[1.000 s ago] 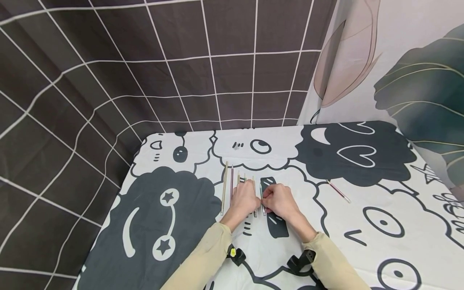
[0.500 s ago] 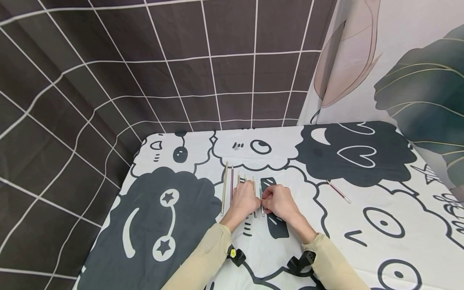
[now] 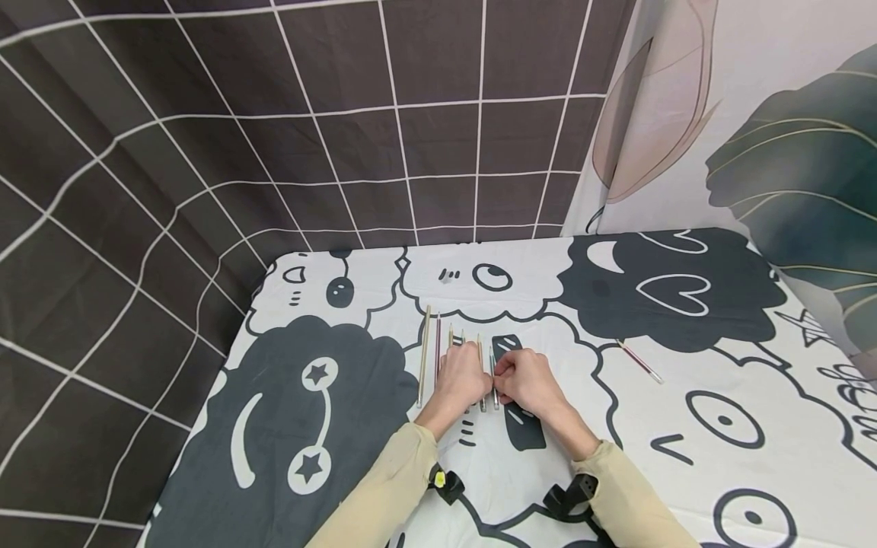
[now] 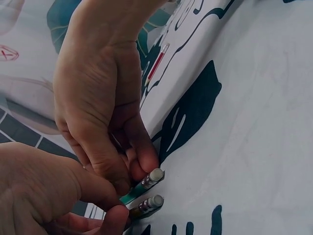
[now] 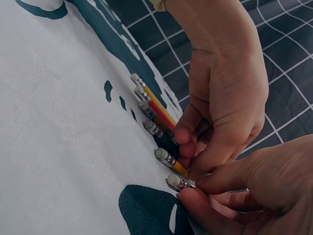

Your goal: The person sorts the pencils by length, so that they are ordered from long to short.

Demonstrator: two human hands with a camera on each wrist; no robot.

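Several pencils lie side by side, eraser ends toward me, on the patterned cloth. My left hand [image 3: 462,374] is over the row, its thumb and fingers about a yellow pencil [image 5: 180,169]. Close on its right, my right hand [image 3: 533,378] pinches a green pencil [image 4: 140,190] at the row's right end. The two hands touch or nearly touch. Leftward in the row are a dark pencil [image 5: 155,129], a red pencil [image 3: 438,346] and the leftmost yellow pencil [image 3: 424,358]. My left hand covers the middle of several pencils in the head view.
A lone red pencil [image 3: 640,361] lies slanted to the right of my hands. The black-and-white cloth [image 3: 685,502] covers the table. A dark gridded curtain [image 3: 342,152] hangs at the back and left, and a leaf-print curtain [image 3: 788,167] at the right.
The green pencil's eraser end has shifted slightly left and toward me, so it lies straighter beside the yellow one. My left hand has hardly moved.
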